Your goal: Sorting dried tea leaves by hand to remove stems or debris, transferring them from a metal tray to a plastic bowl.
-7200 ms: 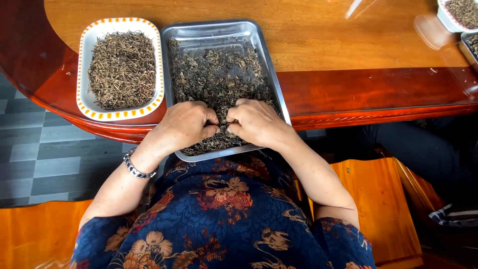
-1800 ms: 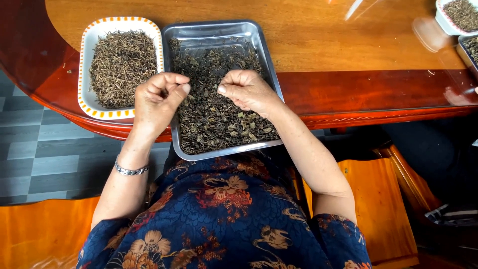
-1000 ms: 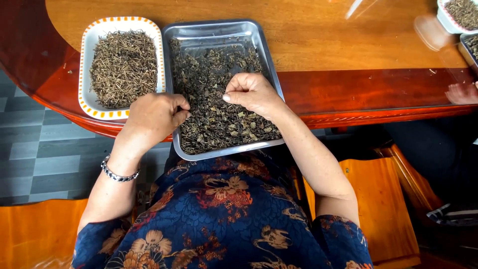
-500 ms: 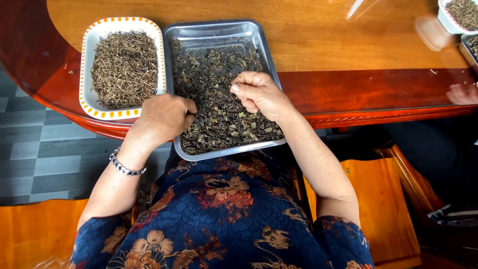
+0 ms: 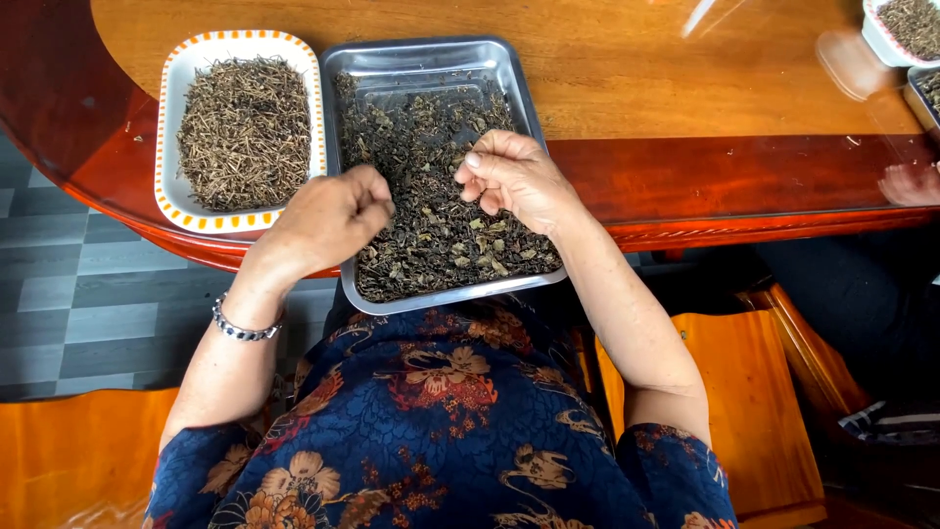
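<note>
Lifted a little since half a second ago, left hand (image 5: 328,217) now off the steel tray's (image 5: 428,59) left rim, fingers curled shut, contents hidden; right hand (image 5: 514,178) loosely curled over dried leaves (image 5: 441,225), pinching perhaps a scrap, hard to tell. Sorting seemingly midway: picked stems (image 5: 243,132) heaped in white dish (image 5: 168,98) on worktop (image 5: 685,69); much leaf left in tray.

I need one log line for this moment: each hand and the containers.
left hand: curled, over metal tray of dried leaves | right hand: curled above leaves | white dish of stems: left of tray
</note>
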